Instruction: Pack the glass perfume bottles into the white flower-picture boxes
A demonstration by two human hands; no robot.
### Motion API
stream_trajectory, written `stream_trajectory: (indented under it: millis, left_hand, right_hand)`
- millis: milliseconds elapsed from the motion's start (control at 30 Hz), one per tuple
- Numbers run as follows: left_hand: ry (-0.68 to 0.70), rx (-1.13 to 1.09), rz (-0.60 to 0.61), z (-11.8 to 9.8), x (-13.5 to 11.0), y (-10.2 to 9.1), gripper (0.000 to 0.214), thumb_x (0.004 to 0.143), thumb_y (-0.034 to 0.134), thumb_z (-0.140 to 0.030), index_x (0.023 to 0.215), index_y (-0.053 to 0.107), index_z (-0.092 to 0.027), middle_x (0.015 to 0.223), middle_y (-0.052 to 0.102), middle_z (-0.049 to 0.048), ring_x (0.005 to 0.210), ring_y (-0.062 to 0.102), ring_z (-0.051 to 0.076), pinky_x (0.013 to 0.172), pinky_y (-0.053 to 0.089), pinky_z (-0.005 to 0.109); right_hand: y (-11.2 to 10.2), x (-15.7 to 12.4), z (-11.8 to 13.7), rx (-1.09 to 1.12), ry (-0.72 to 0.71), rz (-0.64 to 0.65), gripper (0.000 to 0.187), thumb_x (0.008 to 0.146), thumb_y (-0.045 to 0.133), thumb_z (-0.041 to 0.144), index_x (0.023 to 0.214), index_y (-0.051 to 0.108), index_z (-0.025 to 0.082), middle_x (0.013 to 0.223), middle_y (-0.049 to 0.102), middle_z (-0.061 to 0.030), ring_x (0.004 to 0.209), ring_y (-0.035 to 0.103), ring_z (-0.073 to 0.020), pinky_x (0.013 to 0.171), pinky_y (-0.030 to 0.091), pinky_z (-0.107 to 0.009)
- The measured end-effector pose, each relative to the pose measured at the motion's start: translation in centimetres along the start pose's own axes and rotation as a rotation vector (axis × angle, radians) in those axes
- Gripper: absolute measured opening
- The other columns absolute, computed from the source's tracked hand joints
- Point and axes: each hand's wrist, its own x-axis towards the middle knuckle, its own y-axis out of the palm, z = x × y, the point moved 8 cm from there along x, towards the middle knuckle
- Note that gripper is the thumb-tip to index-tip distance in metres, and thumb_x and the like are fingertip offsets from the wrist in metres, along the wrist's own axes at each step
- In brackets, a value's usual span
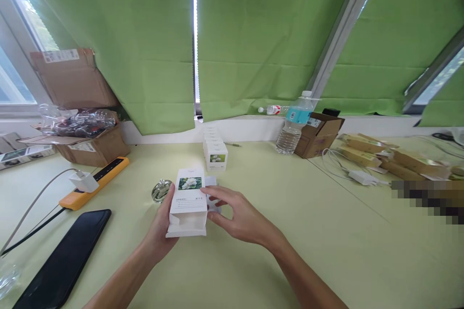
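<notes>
A small white carton (pixel 188 200) with a flower picture on its face is held just above the pale green table (pixel 282 231). Its near end flap hangs open. My left hand (pixel 161 229) grips the carton from the left and below. On the carton's right side, my right hand (pixel 241 217) has its fingers curled against the edge and a white piece behind it. A small round glass bottle (pixel 161 190) lies on the table just left of the carton. Behind stands a row of several matching white cartons (pixel 215 150).
A black phone (pixel 67 256) lies at the near left beside an orange power strip (pixel 94 181) with a white plug. Cardboard boxes (pixel 87 140) sit at the back left. A water bottle (pixel 294 125), a small brown box (pixel 318 134), cables and long tan packages (pixel 391 159) fill the right.
</notes>
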Motion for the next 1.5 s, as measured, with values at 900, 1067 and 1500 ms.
stream_trajectory:
  millis: [900,1067,1500]
  left_hand:
    - [-0.014,-0.023,-0.002,-0.1,-0.5,1.5,0.049,0.086,0.057,-0.039,0.130,0.051,-0.018,0.109,0.069,0.0105,0.091,0.067,0.028,0.079,0.049,0.033]
    - [-0.033,-0.039,0.027,0.2,-0.5,1.4,0.050,0.087,0.055,-0.041,0.132,0.050,-0.018,0.110,0.069,0.0108,0.094,0.066,0.028,0.082,0.048,0.034]
    - [-0.065,-0.035,0.028,0.7,-0.5,1.6,0.052,0.086,0.054,-0.044,0.132,0.050,-0.021,0.110,0.069,0.0100,0.095,0.067,0.029,0.080,0.050,0.035]
  right_hand:
    - [0.4,0.0,-0.3,-0.286,0.015,-0.094,0.048,0.086,0.056,0.046,0.131,0.050,0.030,0.130,0.054,-0.0031,0.119,0.051,-0.0218,0.099,0.045,-0.037]
    - [0.9,0.0,-0.1,-0.358,0.024,-0.047,0.072,0.077,0.060,0.060,0.138,0.041,0.029,0.145,0.037,-0.0066,0.132,0.035,-0.0280,0.105,0.038,-0.044]
    - [2.1,0.0,0.1,-0.395,0.001,-0.045,0.066,0.084,0.056,0.051,0.142,0.034,0.028,0.151,0.027,-0.0062,0.131,0.038,-0.0286,0.102,0.043,-0.045]
